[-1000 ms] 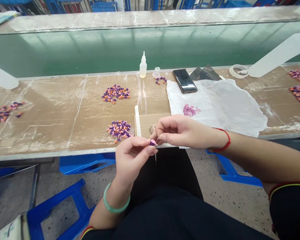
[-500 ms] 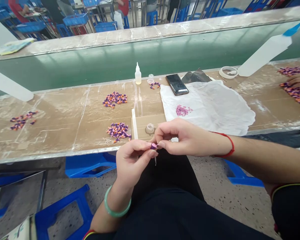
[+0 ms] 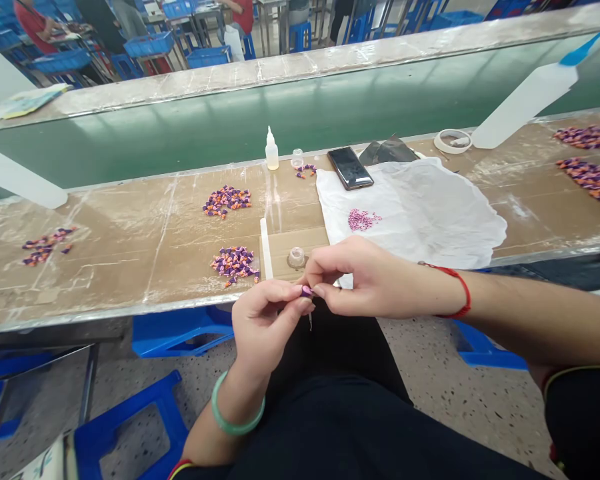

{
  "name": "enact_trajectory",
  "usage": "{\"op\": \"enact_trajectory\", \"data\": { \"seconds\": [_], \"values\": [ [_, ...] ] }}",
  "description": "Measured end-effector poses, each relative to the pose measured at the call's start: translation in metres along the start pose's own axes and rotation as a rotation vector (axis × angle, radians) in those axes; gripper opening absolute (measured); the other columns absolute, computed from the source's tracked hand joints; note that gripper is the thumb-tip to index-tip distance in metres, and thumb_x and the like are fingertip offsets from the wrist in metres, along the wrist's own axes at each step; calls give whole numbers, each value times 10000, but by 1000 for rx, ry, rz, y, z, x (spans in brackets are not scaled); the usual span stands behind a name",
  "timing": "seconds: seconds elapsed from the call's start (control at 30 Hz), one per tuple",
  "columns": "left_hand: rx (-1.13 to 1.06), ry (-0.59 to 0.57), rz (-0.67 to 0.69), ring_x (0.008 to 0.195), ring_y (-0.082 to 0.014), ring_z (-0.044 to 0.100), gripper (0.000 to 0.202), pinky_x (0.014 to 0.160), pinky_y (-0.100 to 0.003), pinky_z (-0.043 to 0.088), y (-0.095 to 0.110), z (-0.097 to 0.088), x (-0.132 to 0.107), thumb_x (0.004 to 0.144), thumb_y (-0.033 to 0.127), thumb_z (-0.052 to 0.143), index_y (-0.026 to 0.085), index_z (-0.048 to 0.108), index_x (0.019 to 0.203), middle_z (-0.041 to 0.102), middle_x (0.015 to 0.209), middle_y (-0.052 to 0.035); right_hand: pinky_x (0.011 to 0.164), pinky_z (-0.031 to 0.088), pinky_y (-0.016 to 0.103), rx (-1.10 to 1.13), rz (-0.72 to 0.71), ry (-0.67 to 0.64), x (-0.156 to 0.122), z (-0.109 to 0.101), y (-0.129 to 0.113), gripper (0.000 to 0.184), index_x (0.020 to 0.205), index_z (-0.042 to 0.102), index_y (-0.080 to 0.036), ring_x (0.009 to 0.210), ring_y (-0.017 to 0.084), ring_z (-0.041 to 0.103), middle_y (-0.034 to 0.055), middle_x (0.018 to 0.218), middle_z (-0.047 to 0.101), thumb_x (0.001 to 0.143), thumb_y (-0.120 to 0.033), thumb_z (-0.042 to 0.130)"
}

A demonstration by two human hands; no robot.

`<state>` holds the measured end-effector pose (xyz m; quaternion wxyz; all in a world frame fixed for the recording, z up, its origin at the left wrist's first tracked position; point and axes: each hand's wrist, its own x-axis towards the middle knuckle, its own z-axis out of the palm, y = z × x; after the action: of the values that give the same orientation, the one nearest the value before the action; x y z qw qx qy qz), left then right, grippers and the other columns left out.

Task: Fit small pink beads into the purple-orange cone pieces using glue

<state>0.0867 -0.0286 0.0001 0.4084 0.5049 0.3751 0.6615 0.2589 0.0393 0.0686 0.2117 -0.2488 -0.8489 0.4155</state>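
Piece in hand: a small purple-and-pink piece is sitting between the two hands, just off the table's near edge, over the lap.
Left hand: the left hand is pinching the piece narrowly between thumb and forefinger.
Right hand: the right hand is bringing thumb and forefinger together at the piece's right end; whether they are gripping anything, I cannot tell.
Cardboard: a small clear container is resting on the cardboard, with a white strip lying along its left side.
Piles: two purple, pink and orange piles are lying left of the strip, one far, one near.
White sheet: the white sheet is carrying pink bits and, at its far left corner, a phone.
Far edge: a dropper bottle is standing upright.
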Motion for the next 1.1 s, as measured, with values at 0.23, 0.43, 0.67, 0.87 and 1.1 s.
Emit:
{"op": "enact_trajectory", "data": {
  "seconds": [0.23, 0.43, 0.67, 0.87, 1.1],
  "values": [
    [1, -24, 42, 617, -127, 711, 75, 577, -211, 607, -2, -3, 1, 801, 161, 819, 214, 773, 828, 758, 749, -12, 499, 357, 185, -96, -89, 38, 0, 3, 0, 121, 739, 553, -175, 537, 65, 496, -29, 638, 607, 858, -162, 532],
    [-24, -31, 44, 597, -121, 700, 57, 561, -203, 599, -2, -3, 4, 805, 181, 821, 207, 771, 814, 749, 730, -13, 538, 377, 190, -155, -140, 47, 1, 5, 3, 108, 783, 569, -169, 586, 76, 542, -8, 700, 648, 856, -123, 505],
    [-44, 6, -97, 633, -127, 734, 107, 610, -181, 617, -7, -6, 10, 760, 154, 839, 198, 775, 833, 781, 773, -17, 518, 381, 189, -89, -97, 33, 8, 3, 18, 113, 798, 564, -172, 553, 69, 512, -34, 647, 595, 890, -145, 504],
    [76, -40, -209, 653, -128, 737, 118, 620, -181, 600, -10, -13, 21, 768, 133, 810, 198, 754, 848, 790, 801, -16, 751, 573, 274, 78, 123, 137, 7, -12, 37, 112, 898, 622, -197, 913, 165, 729, 46, 993, 767, 937, -215, 519],
    [694, -319, 58, 783, -182, 670, 57, 753, -322, 543, -28, -56, 50, 863, 194, 706, 205, 751, 830, 741, 830, -52, 775, 609, 366, 66, 291, 242, -10, -25, 77, 229, 889, 689, -208, 882, 218, 746, 63, 941, 774, 947, -392, 566]
  ]
}}
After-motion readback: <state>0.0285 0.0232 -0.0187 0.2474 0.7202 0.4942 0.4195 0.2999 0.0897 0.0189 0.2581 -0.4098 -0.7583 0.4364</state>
